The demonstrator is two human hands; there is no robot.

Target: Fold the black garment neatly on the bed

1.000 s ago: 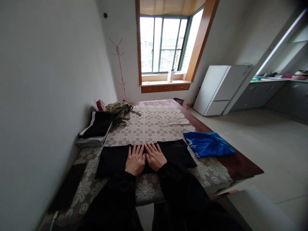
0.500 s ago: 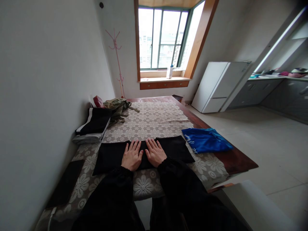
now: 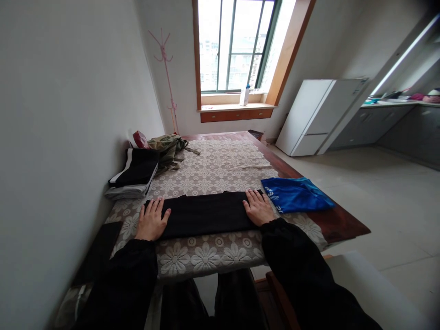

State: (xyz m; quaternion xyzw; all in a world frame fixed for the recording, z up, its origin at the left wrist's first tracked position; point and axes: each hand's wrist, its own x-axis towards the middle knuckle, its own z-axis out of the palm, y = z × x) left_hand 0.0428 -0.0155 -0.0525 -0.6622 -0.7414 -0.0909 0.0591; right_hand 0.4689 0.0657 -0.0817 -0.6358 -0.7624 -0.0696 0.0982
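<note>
A black garment, folded into a long flat strip, lies across the near part of the table. On its left end rests my left hand, palm down with the fingers stretched out. My right hand lies flat on the right end, fingers extended. Just beyond that hand is a folded blue shirt with white print. What kind of garment the black strip is, I cannot tell.
A patterned floral tablecloth covers most of the wooden table. Against the left wall are stacked folded clothes, a green bag and a dark flat object. A white seat or box stands near right.
My hands have slid apart from the middle of the black garment, the left one to its left end and the right one to its right end. The view has tilted slightly down.
</note>
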